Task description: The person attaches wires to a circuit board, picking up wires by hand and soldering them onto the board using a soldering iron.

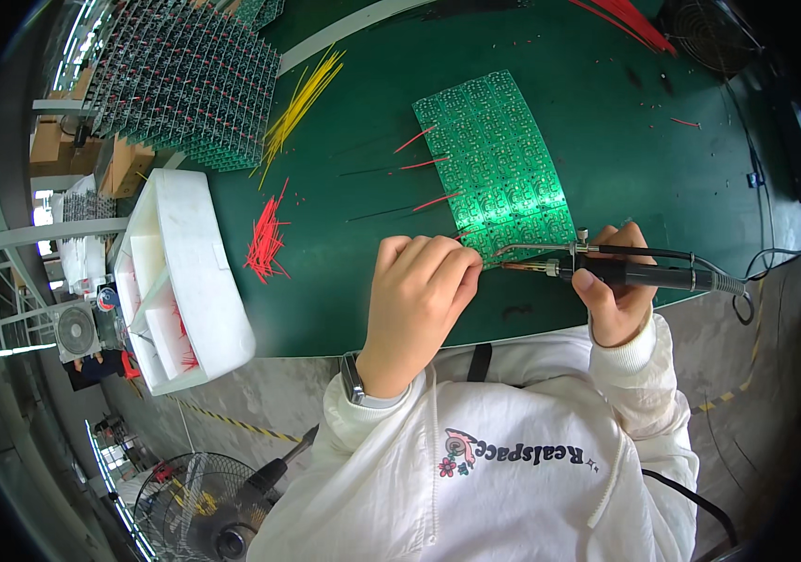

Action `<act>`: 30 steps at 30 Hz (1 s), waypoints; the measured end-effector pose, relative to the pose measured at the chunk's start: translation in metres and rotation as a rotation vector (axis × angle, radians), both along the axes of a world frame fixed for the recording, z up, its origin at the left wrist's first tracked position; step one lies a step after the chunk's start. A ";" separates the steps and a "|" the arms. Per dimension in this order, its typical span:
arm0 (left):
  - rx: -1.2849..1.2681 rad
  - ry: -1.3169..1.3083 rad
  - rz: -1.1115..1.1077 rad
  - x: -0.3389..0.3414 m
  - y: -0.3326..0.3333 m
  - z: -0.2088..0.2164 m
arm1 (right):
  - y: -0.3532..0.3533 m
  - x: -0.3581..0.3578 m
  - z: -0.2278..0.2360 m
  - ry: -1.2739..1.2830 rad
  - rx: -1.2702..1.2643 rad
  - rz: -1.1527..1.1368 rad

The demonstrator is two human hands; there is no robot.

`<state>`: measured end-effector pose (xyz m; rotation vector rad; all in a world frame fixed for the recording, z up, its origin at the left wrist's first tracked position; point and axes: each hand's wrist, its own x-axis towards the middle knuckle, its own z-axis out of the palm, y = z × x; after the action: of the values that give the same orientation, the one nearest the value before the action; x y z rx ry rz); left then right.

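Item: one green circuit-board panel (494,150), a gridded sheet lying on the green worktop (353,140), set aslant, far of both your hands. Its near-left corner sits just beside the fingertips of your left hand (424,286); its near-right corner is close to your right hand (617,295).

Left hand: knuckles up, fingers bent and drawn together. You have the fingertips tucked from view, so whether they pinch anything cannot be told.

Right hand: closed around the black soldering iron (639,273), thumb on the near side. The iron points left along the panel's near edge, its tip by the near-left corner, close to your left fingertips.

Attached pieces: red wires (424,163) projecting left from the panel's left edge, the nearest beside your left hand.

Also listed, to the left: a loose pile of red wires (266,239); yellow wires (299,108), farther; a white foam box (199,272); stacked circuit boards (185,84), far left.
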<state>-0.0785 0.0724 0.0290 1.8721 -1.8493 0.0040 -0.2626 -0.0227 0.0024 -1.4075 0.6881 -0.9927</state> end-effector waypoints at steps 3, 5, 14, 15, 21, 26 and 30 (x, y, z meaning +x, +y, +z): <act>-0.021 -0.027 -0.013 -0.001 -0.001 0.001 | -0.001 -0.001 0.000 0.006 -0.006 -0.002; -0.007 -0.009 -0.010 -0.001 0.000 0.003 | -0.002 -0.001 0.000 0.008 -0.015 0.003; -0.013 -0.048 -0.016 -0.004 0.000 0.002 | -0.002 -0.002 -0.003 0.016 -0.013 0.015; -0.019 -0.058 -0.012 -0.004 0.001 0.002 | -0.002 -0.002 -0.003 0.017 -0.026 0.021; -0.025 -0.057 -0.016 -0.005 0.000 0.002 | -0.002 -0.002 -0.003 0.030 -0.039 0.027; -0.018 -0.053 -0.008 -0.006 0.001 0.002 | -0.003 -0.002 0.000 0.046 -0.053 0.036; -0.019 -0.055 -0.010 -0.006 0.001 0.001 | -0.003 -0.002 -0.001 0.052 -0.066 0.043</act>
<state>-0.0841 0.0729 0.0303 1.8669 -1.8887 0.0697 -0.2647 -0.0255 0.0013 -1.5048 0.6655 -0.9552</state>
